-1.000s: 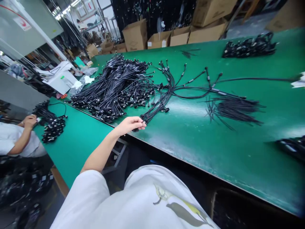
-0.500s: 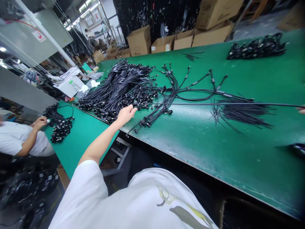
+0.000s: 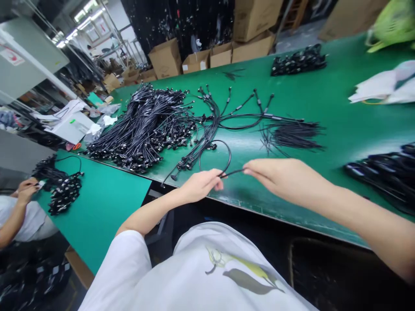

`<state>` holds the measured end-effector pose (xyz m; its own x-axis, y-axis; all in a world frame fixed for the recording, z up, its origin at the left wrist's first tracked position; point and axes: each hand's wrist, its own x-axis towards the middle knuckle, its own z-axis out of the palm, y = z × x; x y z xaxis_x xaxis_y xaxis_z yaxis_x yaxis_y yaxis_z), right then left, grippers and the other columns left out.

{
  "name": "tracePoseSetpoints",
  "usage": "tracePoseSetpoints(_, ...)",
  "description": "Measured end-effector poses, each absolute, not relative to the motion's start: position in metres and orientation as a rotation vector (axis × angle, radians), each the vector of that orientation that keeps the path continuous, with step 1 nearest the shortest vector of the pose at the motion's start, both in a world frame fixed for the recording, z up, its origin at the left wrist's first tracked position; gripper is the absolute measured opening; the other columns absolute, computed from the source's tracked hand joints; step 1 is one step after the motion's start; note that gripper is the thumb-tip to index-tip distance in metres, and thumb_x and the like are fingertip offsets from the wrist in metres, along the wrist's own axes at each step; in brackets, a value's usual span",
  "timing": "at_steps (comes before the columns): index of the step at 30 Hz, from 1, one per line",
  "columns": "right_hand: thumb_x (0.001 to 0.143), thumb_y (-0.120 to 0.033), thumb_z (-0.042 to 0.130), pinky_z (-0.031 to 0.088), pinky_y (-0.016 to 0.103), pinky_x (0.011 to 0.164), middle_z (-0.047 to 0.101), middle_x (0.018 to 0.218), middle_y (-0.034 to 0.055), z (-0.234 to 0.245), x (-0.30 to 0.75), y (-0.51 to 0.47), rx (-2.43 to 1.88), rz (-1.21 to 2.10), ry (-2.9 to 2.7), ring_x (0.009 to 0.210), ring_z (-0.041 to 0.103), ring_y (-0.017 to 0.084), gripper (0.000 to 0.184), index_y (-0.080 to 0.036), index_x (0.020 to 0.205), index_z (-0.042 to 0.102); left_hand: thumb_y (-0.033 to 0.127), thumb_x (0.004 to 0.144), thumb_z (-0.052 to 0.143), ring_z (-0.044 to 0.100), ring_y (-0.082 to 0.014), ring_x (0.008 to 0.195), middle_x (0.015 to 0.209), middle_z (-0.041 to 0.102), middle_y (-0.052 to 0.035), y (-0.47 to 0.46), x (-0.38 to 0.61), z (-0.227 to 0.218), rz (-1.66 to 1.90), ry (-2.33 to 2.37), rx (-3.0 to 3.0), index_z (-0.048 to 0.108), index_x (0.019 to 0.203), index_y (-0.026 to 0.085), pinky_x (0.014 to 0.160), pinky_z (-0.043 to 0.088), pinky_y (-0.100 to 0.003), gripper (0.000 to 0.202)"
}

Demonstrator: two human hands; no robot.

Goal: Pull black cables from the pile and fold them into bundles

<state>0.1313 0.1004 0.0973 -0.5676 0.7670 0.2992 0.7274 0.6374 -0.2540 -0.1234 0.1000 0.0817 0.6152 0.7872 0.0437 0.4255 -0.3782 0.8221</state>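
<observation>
A single black cable (image 3: 223, 149) is bent into a loop above the near edge of the green table (image 3: 324, 103). My left hand (image 3: 202, 185) pinches one end of the loop. My right hand (image 3: 282, 177) pinches the other end, just to the right, so both hands hold the same cable close together. Behind the loop lies a small bundle of black cables (image 3: 197, 149) with connector ends. A big heap of the same cables (image 3: 142, 125) fills the table's left part.
A fan of thin black ties (image 3: 295, 134) lies mid-table; more cable bundles sit at the far side (image 3: 298, 62) and right edge (image 3: 385, 170). White papers (image 3: 385, 86) lie far right. Another person's hand (image 3: 27, 186) works cables at a lower green table (image 3: 103, 203). Cardboard boxes (image 3: 165, 58) stand behind.
My left hand drew back from the heap to the table's near edge. My right hand came into view, and the cable that was stretched straight is now curled into a loop between both hands.
</observation>
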Motion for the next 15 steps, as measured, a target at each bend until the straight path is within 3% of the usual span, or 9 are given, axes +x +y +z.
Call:
tracePoseSetpoints(2,0.098,-0.043,0.042,0.035,0.025,0.053,0.072,0.085,0.0018,0.11,0.134,0.108,-1.305,0.017,-2.485,0.071,0.064,0.017,0.035,-0.022,0.09,0.068,0.034,0.099,0.036,0.053,-0.0112,0.067,0.075,0.06,0.0003,0.091,-0.123,0.088,0.419,0.948,2.047,0.061,0.119,0.017,0.073,0.043,-0.025,0.036)
tracePoseSetpoints(5,0.095,-0.049,0.049,0.028,0.026,0.052,0.071,0.087,0.0036,0.108,0.152,0.117,-1.529,-0.154,-2.425,0.075,0.063,0.018,0.035,-0.02,0.089,0.067,0.041,0.095,0.046,0.044,-0.0096,0.059,0.067,0.053,0.0023,0.092,-0.14,0.093,0.372,0.99,1.899,0.067,0.104,0.015,0.066,0.04,-0.024,0.035)
tracePoseSetpoints(8,0.095,-0.051,0.048,0.036,0.028,0.059,0.071,0.094,0.0048,0.087,0.172,0.118,-1.601,-0.067,-2.342,0.081,0.064,0.019,0.036,-0.02,0.092,0.067,0.047,0.089,0.056,0.032,-0.0064,0.047,0.051,0.036,0.0074,0.094,-0.166,0.092,0.435,0.836,1.426,0.068,0.089,0.012,0.057,0.041,-0.022,0.037)
tracePoseSetpoints(11,0.098,-0.048,0.041,0.045,0.029,0.076,0.07,0.104,0.0063,0.059,0.183,0.108,-1.51,0.166,-2.269,0.091,0.064,0.018,0.038,-0.02,0.105,0.066,0.039,0.089,0.059,0.015,-0.003,0.04,0.049,0.023,0.0111,0.09,-0.187,0.094,0.779,0.69,0.977,0.068,0.095,0.01,0.045,0.032,-0.016,0.031)
tracePoseSetpoints(13,0.099,-0.044,0.038,0.047,0.029,0.08,0.069,0.106,0.0085,0.043,0.181,0.094,-1.437,0.191,-2.222,0.092,0.065,0.019,0.039,-0.019,0.113,0.064,0.032,0.092,0.055,0.016,-0.0024,0.04,0.054,0.028,0.0094,0.086,-0.193,0.098,1.015,0.638,0.794,0.067,0.109,0.011,0.04,0.024,-0.013,0.029)
tracePoseSetpoints(15,0.099,-0.039,0.037,0.048,0.03,0.072,0.07,0.099,0.0095,0.034,0.171,0.075,-1.36,0.107,-2.236,0.084,0.066,0.02,0.036,-0.019,0.115,0.063,0.027,0.092,0.053,0.025,-0.0022,0.043,0.062,0.039,0.0061,0.083,-0.192,0.097,1.117,0.628,0.723,0.063,0.12,0.014,0.038,0.023,-0.012,0.033)
